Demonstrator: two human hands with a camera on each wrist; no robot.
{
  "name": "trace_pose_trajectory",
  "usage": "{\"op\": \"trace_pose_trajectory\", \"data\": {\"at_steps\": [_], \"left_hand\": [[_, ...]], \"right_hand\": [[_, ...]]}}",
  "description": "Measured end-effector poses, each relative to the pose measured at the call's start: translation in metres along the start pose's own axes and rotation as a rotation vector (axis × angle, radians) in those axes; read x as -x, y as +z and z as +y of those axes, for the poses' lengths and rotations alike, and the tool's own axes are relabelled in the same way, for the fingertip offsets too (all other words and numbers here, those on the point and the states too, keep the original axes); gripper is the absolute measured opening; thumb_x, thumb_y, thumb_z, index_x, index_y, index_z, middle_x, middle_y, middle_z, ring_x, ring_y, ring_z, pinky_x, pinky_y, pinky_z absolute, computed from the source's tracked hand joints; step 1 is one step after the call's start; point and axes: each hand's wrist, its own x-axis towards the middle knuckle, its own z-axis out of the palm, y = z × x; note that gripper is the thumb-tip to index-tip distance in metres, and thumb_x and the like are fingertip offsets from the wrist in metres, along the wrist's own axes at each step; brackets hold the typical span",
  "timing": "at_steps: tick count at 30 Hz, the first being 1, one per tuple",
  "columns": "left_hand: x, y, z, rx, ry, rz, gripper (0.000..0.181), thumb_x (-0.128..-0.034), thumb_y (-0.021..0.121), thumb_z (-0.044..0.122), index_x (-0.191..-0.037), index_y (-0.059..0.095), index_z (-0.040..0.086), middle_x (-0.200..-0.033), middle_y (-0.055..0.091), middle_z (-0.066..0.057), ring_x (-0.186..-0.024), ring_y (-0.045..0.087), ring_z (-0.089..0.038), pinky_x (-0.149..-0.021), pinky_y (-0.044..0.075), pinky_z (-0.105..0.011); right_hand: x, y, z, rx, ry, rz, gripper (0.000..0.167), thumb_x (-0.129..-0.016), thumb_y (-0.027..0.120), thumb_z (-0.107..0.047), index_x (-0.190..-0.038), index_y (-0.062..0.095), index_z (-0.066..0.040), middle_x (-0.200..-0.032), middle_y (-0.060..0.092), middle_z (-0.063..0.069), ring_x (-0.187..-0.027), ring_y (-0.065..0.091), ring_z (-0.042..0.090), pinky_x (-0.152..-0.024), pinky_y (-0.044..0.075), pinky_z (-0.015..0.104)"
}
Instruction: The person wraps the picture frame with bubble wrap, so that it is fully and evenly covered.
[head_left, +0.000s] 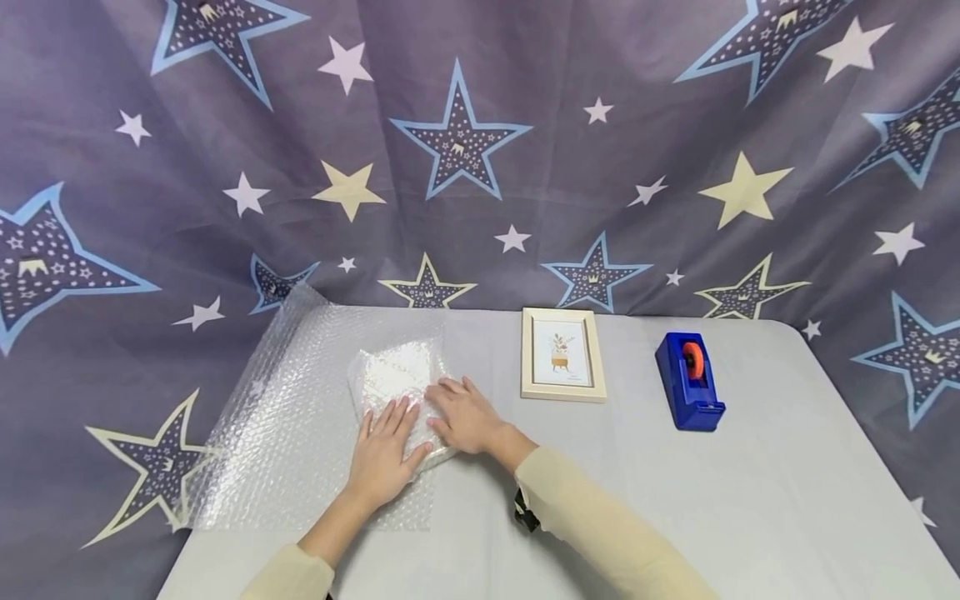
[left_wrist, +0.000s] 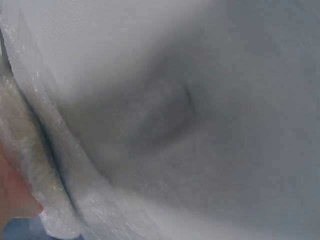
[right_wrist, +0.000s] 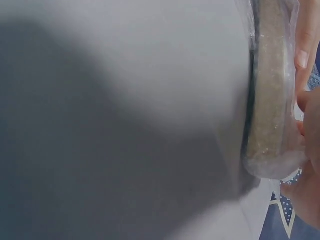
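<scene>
A flat object wrapped in bubble wrap lies on the loose bubble wrap sheet at the table's left. My left hand rests on its lower left part with fingers extended. My right hand lies over its right side, fingers pointing left. In the left wrist view the wrapped edge shows at the left, with part of the left hand against it. The right wrist view shows the wrapped object's pale side and right-hand fingers beside it.
A cream-framed picture lies right of the hands. Farther right stands a blue tape dispenser with an orange-red roll. A grey curtain with stars hangs behind the white-covered table. The bubble wrap's left side rises against the curtain.
</scene>
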Motion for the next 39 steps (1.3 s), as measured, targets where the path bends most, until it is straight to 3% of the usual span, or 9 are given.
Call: {"op": "trace_pose_trajectory", "data": {"at_steps": [7, 14, 17, 22, 26, 31, 33, 35, 39], "left_hand": [[-0.002, -0.001, -0.004, 0.031, -0.026, -0.057, 0.070, -0.0934, 0.050, 0.051, -0.147, 0.038, 0.007, -0.157, 0.031, -0.015, -0.147, 0.027, -0.037, -0.120, 0.010, -0.062], [-0.007, -0.005, -0.006, 0.255, -0.086, -0.049, 0.067, -0.0866, 0.066, 0.040, -0.138, 0.048, 0.001, -0.153, 0.036, -0.021, -0.144, 0.029, -0.041, -0.117, 0.009, -0.065], [-0.008, -0.008, -0.006, 0.373, -0.149, 0.011, 0.059, -0.0825, 0.072, 0.031, -0.130, 0.056, 0.001, -0.148, 0.043, -0.021, -0.140, 0.035, -0.043, -0.116, 0.016, -0.066], [-0.010, -0.020, -0.012, 0.576, -0.337, 0.101, 0.050, -0.0859, 0.070, 0.024, -0.129, 0.058, 0.002, -0.149, 0.042, -0.019, -0.140, 0.034, -0.045, -0.112, 0.030, -0.065], [-0.010, -0.030, -0.024, 0.625, -0.514, 0.100, 0.056, -0.0913, 0.064, 0.024, -0.139, 0.046, 0.000, -0.152, 0.035, -0.023, -0.141, 0.031, -0.045, -0.114, 0.031, -0.059], [-0.007, -0.043, -0.034, 0.693, -0.686, -0.016, 0.066, -0.0947, 0.057, 0.029, -0.146, 0.032, -0.003, -0.147, 0.039, -0.028, -0.135, 0.041, -0.045, -0.109, 0.041, -0.053], [-0.006, -0.047, -0.036, 0.730, -0.727, -0.066, 0.066, -0.0954, 0.054, 0.032, -0.145, 0.032, -0.004, -0.145, 0.042, -0.029, -0.132, 0.045, -0.044, -0.108, 0.043, -0.052], [-0.005, -0.049, -0.036, 0.755, -0.745, -0.107, 0.063, -0.0964, 0.052, 0.032, -0.143, 0.035, -0.007, -0.142, 0.045, -0.030, -0.128, 0.049, -0.044, -0.107, 0.044, -0.051], [-0.008, -0.046, -0.035, 0.795, -0.771, -0.119, 0.056, -0.0971, 0.051, 0.028, -0.136, 0.043, -0.012, -0.135, 0.050, -0.032, -0.117, 0.057, -0.041, -0.102, 0.050, -0.047]], "right_hand": [[0.000, 0.004, 0.000, -0.005, -0.024, -0.034, 0.054, -0.102, 0.034, -0.040, -0.149, 0.033, -0.014, -0.158, 0.034, 0.001, -0.149, 0.025, 0.023, -0.122, 0.021, 0.053], [0.000, 0.002, 0.003, -0.094, -0.017, -0.057, 0.052, -0.101, 0.041, -0.033, -0.149, 0.035, -0.014, -0.160, 0.029, 0.001, -0.151, 0.021, 0.022, -0.123, 0.020, 0.050], [0.000, -0.002, 0.005, -0.188, -0.028, -0.007, 0.051, -0.099, 0.047, -0.030, -0.146, 0.040, -0.012, -0.157, 0.034, 0.005, -0.148, 0.027, 0.025, -0.122, 0.024, 0.048], [-0.001, -0.008, 0.012, -0.359, -0.006, 0.197, 0.044, -0.093, 0.059, -0.020, -0.135, 0.053, -0.008, -0.147, 0.048, 0.010, -0.139, 0.044, 0.028, -0.118, 0.034, 0.042], [-0.002, -0.009, 0.021, -0.490, 0.135, 0.299, 0.044, -0.088, 0.065, -0.015, -0.129, 0.056, -0.004, -0.139, 0.055, 0.016, -0.129, 0.053, 0.031, -0.111, 0.042, 0.042], [-0.004, -0.009, 0.027, -0.830, 0.482, 0.223, 0.046, -0.084, 0.070, -0.016, -0.126, 0.058, 0.000, -0.122, 0.065, 0.018, -0.106, 0.066, 0.028, -0.092, 0.056, 0.035], [-0.005, -0.010, 0.028, -0.999, 0.620, 0.177, 0.043, -0.085, 0.071, -0.016, -0.123, 0.061, 0.001, -0.116, 0.067, 0.019, -0.098, 0.068, 0.024, -0.085, 0.058, 0.031], [-0.006, -0.011, 0.029, -1.103, 0.709, 0.142, 0.038, -0.086, 0.070, -0.018, -0.119, 0.064, 0.001, -0.112, 0.069, 0.017, -0.091, 0.068, 0.018, -0.081, 0.058, 0.027], [-0.008, -0.011, 0.030, -1.185, 0.744, 0.109, 0.031, -0.088, 0.068, -0.016, -0.113, 0.067, 0.003, -0.111, 0.070, 0.017, -0.082, 0.065, 0.009, -0.077, 0.058, 0.023]]}}
